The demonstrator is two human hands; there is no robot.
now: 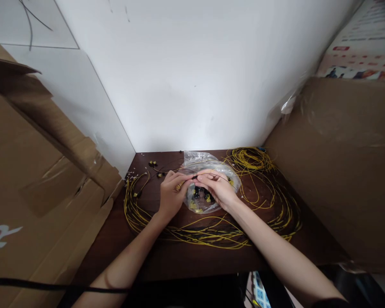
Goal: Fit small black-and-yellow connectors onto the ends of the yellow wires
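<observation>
Both hands meet above a clear plastic bag [192, 159] on the dark brown table. Between the fingertips sits a small black connector [194, 176] with a thin dark wire running off to the right. My left hand [173, 192] pinches its left side, with a bit of yellow showing by the fingers. My right hand [218, 188] pinches the other side, fingers closed. Inside the bag lie several small black and yellow parts [197, 199]. A loop of yellow and black wires [208, 235] curves round in front of the hands.
A coil of yellow wire [248, 159] lies at the back right. Small black-and-yellow pieces [153, 163] and white scraps [131, 174] are at the back left. Cardboard boxes stand left [35, 171] and right [336, 171]; a white wall [186, 85] rises behind. A black cable [51, 285] crosses lower left.
</observation>
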